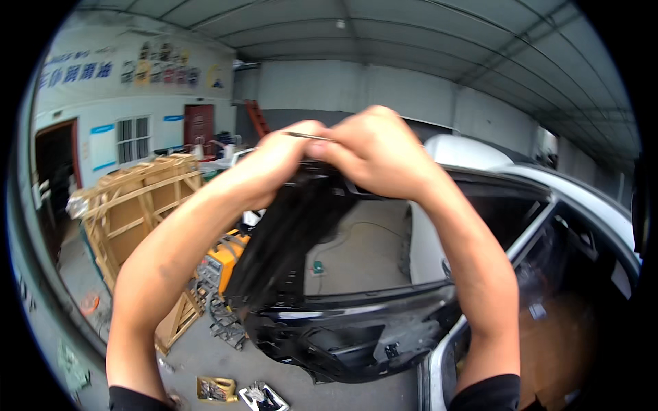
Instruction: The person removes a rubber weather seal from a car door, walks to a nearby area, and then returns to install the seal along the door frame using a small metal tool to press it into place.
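Both my arms reach up to the top corner of a black car door (356,332), which stands open with a bare window opening. My left hand (284,154) is closed at the upper end of the door's wide black frame post (281,236). Pressed close beside it, my right hand (377,147) is curled into a fist. A thin dark rod-like piece (308,136) runs from the top of the left hand into the right hand's fingers. Its ends are hidden, and so is whatever the left fingers grip.
A white car body (473,152) stands to the right, with brown cardboard (558,342) inside. Leftward are a wooden crate (137,198), an orange machine (223,264) and dark parts on the floor. Two open containers, one yellow (200,390) and one white (279,403), hold small items below.
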`<action>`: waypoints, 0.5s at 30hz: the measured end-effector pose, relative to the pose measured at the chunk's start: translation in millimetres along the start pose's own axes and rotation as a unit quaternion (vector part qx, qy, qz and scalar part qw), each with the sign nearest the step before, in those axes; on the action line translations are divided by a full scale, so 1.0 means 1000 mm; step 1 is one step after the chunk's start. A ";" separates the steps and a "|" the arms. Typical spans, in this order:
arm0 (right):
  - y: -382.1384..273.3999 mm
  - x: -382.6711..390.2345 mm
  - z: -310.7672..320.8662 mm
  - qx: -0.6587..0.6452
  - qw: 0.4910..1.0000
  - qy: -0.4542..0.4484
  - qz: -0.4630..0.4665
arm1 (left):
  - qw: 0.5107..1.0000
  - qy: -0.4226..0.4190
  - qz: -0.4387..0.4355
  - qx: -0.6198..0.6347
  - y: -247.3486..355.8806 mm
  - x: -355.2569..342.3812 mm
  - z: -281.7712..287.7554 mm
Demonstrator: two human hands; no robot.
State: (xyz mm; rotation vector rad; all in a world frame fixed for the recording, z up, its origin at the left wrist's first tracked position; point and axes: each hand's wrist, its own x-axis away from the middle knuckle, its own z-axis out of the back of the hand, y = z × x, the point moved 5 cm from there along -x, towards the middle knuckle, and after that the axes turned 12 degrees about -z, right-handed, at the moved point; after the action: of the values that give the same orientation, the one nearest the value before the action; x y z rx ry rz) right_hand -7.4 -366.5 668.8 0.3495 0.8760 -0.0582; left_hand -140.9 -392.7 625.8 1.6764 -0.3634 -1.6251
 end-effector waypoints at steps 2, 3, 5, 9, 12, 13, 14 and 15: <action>0.007 0.003 0.000 -0.009 0.999 0.035 0.009 | 0.999 0.017 -0.008 0.041 0.000 0.009 0.002; 0.012 0.005 0.001 -0.005 1.000 0.027 -0.010 | 0.999 0.021 -0.039 0.031 -0.002 0.011 0.006; 0.008 0.008 0.009 -0.016 0.998 0.058 -0.021 | 0.999 -0.022 -0.023 0.008 -0.004 0.019 0.032; 0.015 0.004 -0.001 -0.076 0.994 0.070 -0.037 | 0.989 0.048 -0.139 0.021 -0.019 0.024 0.013; 0.013 0.003 0.000 -0.081 0.981 0.178 -0.006 | 0.984 0.040 -0.173 0.031 -0.025 0.019 0.018; 0.013 0.003 0.000 -0.061 0.966 0.251 -0.009 | 0.977 0.037 -0.206 -0.030 -0.026 0.018 0.030; 0.011 0.008 0.004 -0.037 0.946 0.322 -0.016 | 0.960 0.063 -0.256 -0.099 -0.028 0.020 0.031; 0.012 0.019 0.013 -0.036 0.918 0.396 0.000 | 0.934 0.095 -0.300 -0.170 -0.028 0.021 0.031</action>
State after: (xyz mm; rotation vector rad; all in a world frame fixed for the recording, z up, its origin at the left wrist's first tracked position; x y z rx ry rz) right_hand 16.6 -358.0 665.7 0.3029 1.6785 0.1264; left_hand -175.2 -397.2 594.5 1.7392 0.5565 -1.7895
